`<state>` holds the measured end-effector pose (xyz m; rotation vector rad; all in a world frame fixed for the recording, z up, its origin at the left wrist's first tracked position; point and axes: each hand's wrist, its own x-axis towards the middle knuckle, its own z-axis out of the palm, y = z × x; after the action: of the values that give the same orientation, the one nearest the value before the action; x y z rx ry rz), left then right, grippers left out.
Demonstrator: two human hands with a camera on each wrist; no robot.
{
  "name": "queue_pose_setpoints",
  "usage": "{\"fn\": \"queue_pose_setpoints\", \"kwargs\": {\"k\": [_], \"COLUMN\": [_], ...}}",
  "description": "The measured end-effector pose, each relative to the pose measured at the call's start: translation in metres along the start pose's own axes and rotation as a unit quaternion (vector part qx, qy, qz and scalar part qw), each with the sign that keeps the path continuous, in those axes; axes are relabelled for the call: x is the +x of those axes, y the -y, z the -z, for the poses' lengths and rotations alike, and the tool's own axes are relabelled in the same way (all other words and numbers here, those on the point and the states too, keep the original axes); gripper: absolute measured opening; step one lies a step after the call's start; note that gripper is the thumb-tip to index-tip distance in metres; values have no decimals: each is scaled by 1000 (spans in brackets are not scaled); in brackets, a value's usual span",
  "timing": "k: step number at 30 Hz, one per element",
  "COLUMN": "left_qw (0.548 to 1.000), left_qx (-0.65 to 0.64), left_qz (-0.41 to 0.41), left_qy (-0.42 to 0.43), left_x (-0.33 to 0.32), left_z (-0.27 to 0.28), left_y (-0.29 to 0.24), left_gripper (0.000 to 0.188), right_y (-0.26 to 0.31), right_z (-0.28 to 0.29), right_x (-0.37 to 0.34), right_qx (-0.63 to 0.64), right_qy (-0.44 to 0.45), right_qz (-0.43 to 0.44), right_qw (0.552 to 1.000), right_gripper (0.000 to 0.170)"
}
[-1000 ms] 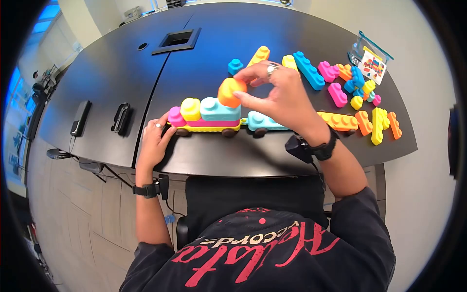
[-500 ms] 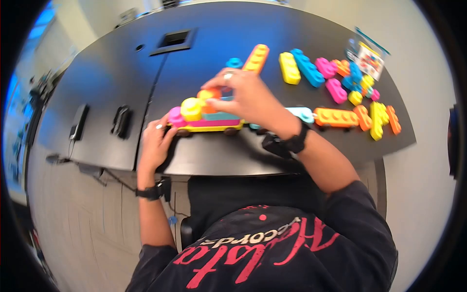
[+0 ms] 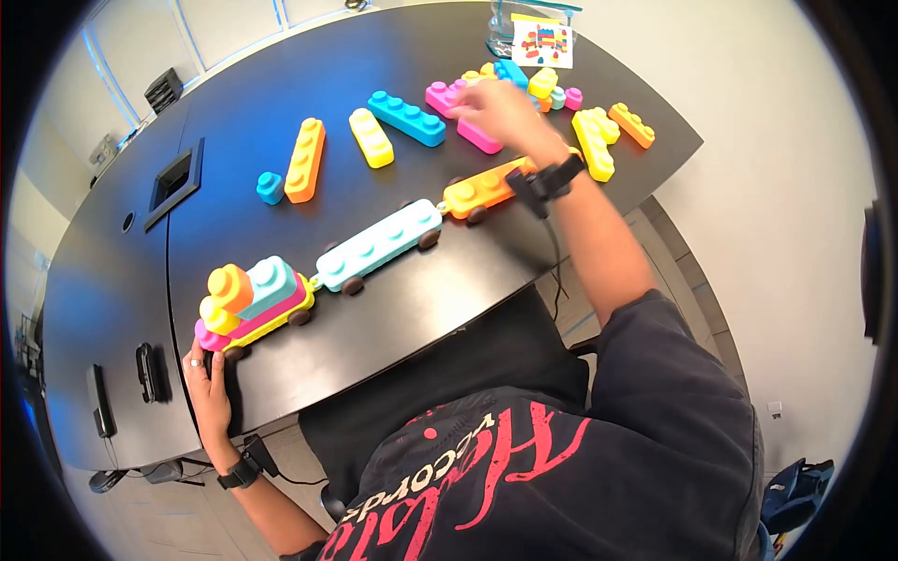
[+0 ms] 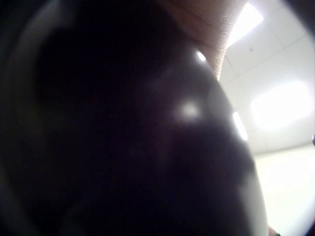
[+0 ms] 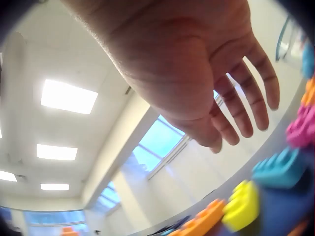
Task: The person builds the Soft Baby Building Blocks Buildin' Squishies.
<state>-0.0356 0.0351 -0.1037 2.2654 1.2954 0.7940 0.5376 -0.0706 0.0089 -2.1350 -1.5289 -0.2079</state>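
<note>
My left hand (image 3: 208, 397) holds the front end of a toy block train at the lower left, thumb and fingers about its pink block (image 3: 208, 337). An orange block (image 3: 231, 288), a yellow block (image 3: 220, 318) and a light blue block (image 3: 271, 280) sit on this front car. Behind it are hooked a light blue wheeled car (image 3: 379, 245) and an orange wheeled car (image 3: 482, 190). My right hand (image 3: 500, 112), fingers spread and holding nothing, hovers over the pink blocks (image 3: 480, 137) at the back right. The left wrist view is mostly dark.
Along the back lie a small blue block (image 3: 269, 188), a long orange block (image 3: 305, 161), a yellow block (image 3: 371, 138) and a long blue block (image 3: 406, 119). Beyond the right hand stands a clear bag with a picture card (image 3: 543, 44). Yellow blocks (image 3: 595, 145) lie near the right edge.
The orange block that my right hand held now sits on the front car, behind the yellow one. My right hand has let go and moved right to the loose blocks. The view has turned.
</note>
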Motion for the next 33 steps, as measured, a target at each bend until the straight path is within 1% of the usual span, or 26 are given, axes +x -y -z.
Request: {"fn": "queue_pose_setpoints", "kwargs": {"k": [1, 2, 3, 4, 5, 6, 7, 8, 9, 10, 12, 16, 18, 19, 20, 21, 22, 24, 25, 26, 28, 30, 31, 32, 33], "left_qw": [1000, 1000, 1000, 1000, 1000, 1000, 1000, 1000, 1000, 1000, 1000, 1000, 1000, 1000, 1000, 1000, 1000, 1000, 1000, 1000, 1000, 1000, 1000, 1000, 1000], "left_qx": [-1, -4, -8, -8, -6, -4, -6, -4, -3, -1, -3, -14, -13, -15, -16, -18, -19, -14, -13, -12, -13, -15, -9, -3, -4], "left_qz": [-2, 5, 13, 12, 13, 14, 12, 10, 15, 19, 18, 11, 8, 4, 9, 16, 22, 21, 16, 11, 12, 17, 19, 20, 22], "left_qy": [2, 5, 8, 8, 5, 2, 2, 3, 5, 7, 10, 10, 13, 14, 13, 12, 12, 17, 18, 16, 15, 9, 8, 7, 2], "left_x": [0, 0, 0, 0, 0, -1, -1, -1, -1, 0, 0, 0, 1, 0, -1, -1, -1, -1, 0, 0, 0, -2, -2, -2, -2], "left_z": [0, 1, 1, 1, 1, 0, 0, 0, 0, 1, 1, 1, 2, 2, 1, 1, 2, 2, 2, 2, 2, 2, 1, 1, 0], "left_y": [0, 0, -1, -1, -2, -2, -1, -1, -1, -2, -3, 0, 1, 1, 0, -2, -4, -2, 0, 1, -1, 0, 2, 3, 1], "left_gripper": [47, 47, 47, 47, 47, 47, 48, 48, 48, 48, 48, 48, 48, 48, 48, 48, 48, 48, 48, 48, 48, 47, 47, 46, 46], "right_y": [-26, -69, -71, -100, -123, -141, -158, -162, -163, -164, -131, -135, -138, -136, -136, -133, -121, -106, -96, -86, -76, -76, -102, -109, -121], "right_z": [21, 25, 47, 53, 57, 55, 51, 51, 44, 33, 27, 10, 13, 13, 14, 9, 5, -3, 2, 10, 24, 40, 33, 35, 31], "right_x": [2, 2, -6, -3, -1, 8, 17, 22, 29, 37, 46, 63, 65, 67, 64, 62, 58, 53, 49, 46, 48, 69, 94, 107, 123], "right_qx": [-66, -131, -185, -194, -191, -191, -162, -133, -68, -54, -143, -104, 10, -21, 12, 112, 211, 327, 322, 268, 138, -2, -34, -29, -38], "right_qy": [57, 27, 37, 38, 13, 12, -7, -25, -8, -25, 12, -7, -25, -79, -91, -91, -90, 19, 121, 230, 255, 272, 256, 189, 146], "right_qz": [-92, -124, -184, -238, -244, -244, -213, -181, -186, -184, -237, -246, -269, -245, -231, -215, -199, -223, -250, -243, -228, -230, -218, -197, -184], "right_qw": [992, 983, 965, 951, 951, 951, 964, 974, 980, 981, 961, 964, 963, 966, 969, 966, 953, 918, 905, 904, 930, 934, 941, 961, 971], "right_gripper": [29, 31, 33, 34, 36, 36, 38, 41, 51, 66, 71, 65, 56, 52, 52, 54, 56, 64, 65, 63, 60, 58, 52, 45, 42]}}
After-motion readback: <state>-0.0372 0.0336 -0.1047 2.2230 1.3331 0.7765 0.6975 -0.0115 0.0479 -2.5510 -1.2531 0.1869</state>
